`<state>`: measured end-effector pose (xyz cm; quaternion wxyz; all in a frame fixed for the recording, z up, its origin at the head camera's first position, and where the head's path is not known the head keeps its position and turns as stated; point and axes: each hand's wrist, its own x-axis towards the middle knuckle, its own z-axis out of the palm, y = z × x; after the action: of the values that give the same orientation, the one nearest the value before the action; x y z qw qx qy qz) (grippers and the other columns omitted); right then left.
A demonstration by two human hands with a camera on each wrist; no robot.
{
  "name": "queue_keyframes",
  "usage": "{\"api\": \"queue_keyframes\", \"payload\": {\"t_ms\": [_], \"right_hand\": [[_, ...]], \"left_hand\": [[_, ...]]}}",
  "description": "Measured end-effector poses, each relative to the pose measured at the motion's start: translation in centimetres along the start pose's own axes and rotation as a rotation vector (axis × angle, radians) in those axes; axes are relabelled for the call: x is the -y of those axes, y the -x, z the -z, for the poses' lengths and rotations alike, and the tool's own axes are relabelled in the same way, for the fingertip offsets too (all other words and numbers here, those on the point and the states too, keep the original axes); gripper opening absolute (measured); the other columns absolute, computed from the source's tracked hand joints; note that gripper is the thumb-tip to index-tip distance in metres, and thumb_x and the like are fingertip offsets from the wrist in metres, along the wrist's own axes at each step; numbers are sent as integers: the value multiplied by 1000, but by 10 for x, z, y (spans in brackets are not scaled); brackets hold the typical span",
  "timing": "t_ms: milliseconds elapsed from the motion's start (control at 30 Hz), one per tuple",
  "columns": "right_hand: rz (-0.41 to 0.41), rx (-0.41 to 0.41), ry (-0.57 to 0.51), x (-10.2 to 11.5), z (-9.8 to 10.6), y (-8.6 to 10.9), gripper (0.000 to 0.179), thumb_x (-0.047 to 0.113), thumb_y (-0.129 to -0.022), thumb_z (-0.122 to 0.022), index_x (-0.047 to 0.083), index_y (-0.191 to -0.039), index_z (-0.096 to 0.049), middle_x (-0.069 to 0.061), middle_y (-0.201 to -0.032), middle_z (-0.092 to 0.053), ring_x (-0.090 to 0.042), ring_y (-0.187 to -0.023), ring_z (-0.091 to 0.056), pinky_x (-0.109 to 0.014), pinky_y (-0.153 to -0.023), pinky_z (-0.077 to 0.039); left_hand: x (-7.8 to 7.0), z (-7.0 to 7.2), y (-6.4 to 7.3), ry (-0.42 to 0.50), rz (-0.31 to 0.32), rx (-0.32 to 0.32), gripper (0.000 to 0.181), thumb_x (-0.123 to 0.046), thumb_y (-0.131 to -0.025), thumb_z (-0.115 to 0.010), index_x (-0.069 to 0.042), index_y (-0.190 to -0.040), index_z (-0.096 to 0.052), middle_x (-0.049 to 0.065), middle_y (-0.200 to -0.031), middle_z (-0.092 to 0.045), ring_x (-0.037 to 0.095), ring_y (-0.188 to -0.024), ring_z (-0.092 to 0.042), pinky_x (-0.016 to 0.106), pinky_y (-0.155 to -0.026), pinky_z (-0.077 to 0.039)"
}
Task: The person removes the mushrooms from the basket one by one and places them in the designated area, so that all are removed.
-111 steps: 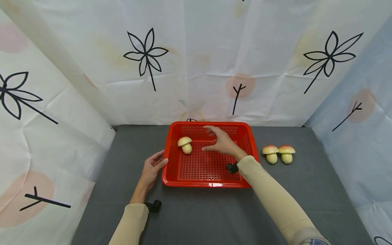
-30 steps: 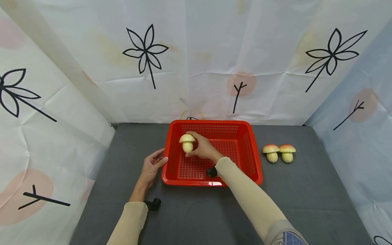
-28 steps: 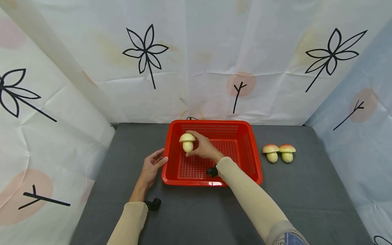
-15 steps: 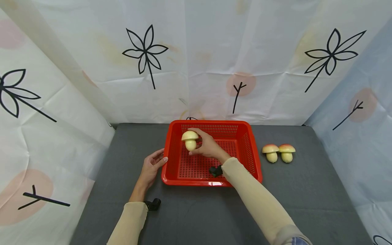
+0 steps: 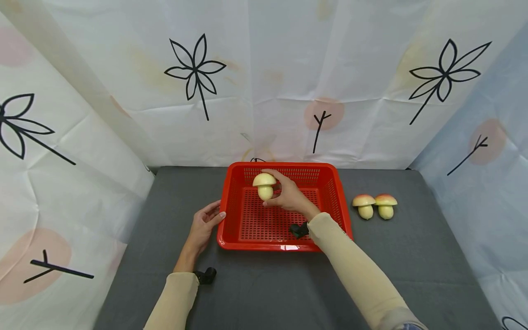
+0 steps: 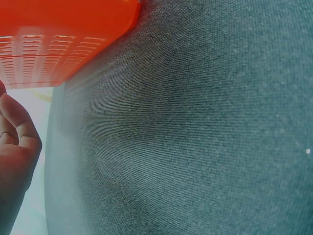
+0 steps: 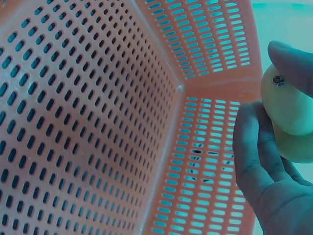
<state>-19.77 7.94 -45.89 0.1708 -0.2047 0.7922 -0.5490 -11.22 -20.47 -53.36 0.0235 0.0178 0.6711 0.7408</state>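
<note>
A pale yellow toy mushroom (image 5: 264, 185) is upright over the left back part of a red plastic basket (image 5: 330, 245). My right hand (image 5: 290, 196) grips it from the right, its thumb low near the stem and its fingers by the cap. In the right wrist view, the mushroom (image 7: 288, 105) sits between thumb and fingers, clear of the basket's perforated floor. My left hand (image 5: 204, 224) rests against the basket's left side, thumb on the rim, fingers relaxed. The left wrist view shows this hand (image 6: 14, 152) beside the basket's outer wall (image 6: 73, 29), partly cut off.
Two more toy mushrooms, a left one (image 5: 364, 206) and a right one (image 5: 385, 206), with reddish caps, lie side by side right of the basket. A grey cloth covers the table (image 5: 264, 293). Printed white curtains (image 5: 272, 73) enclose its back and sides.
First empty and open over the basket, my right hand took hold of the mushroom at the left. It then lifted it and moved it slightly right. The left hand stayed put.
</note>
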Motion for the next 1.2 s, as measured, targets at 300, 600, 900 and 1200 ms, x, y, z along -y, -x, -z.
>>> {"api": "queue_keyframes", "payload": {"t_ms": [300, 600, 900, 1200], "right_hand": [[0, -22, -4, 4, 16, 12, 91, -2, -78, -85, 14, -155, -39, -13, -140, -50, -35, -114, -61, -45, -91, -56], [45, -37, -29, 7, 31, 28, 91, -3, -79, -84, 11, -156, -36, -15, -142, -48, -38, -116, -60, -46, -90, -56], [84, -69, 14, 8, 53, 48, 90, -5, -78, -84, 8, -154, -38, -15, -140, -49, -37, -110, -60, -50, -89, -56], [125, -70, -6, 9, 73, 69, 92, -12, -78, -81, 10, -155, -36, -17, -142, -46, -39, -114, -62, -45, -88, -57]], "left_hand": [[1, 0, 0, -12, -6, -1, 49, -2, -97, -66, 10, -141, -50, 33, -129, -55, 24, -106, -64, 26, -90, -55], [0, 0, 0, 3, 1, 5, 49, -1, -97, -65, 10, -142, -48, 35, -132, -53, 18, -104, -65, 25, -90, -55], [-1, 1, 1, 4, 2, 10, 51, -1, -97, -65, 10, -143, -47, 35, -134, -52, 15, -105, -65, 25, -91, -54], [-2, 1, 1, 13, 5, 8, 51, 0, -96, -66, 11, -143, -47, 36, -134, -52, 19, -106, -64, 25, -90, -55]]}}
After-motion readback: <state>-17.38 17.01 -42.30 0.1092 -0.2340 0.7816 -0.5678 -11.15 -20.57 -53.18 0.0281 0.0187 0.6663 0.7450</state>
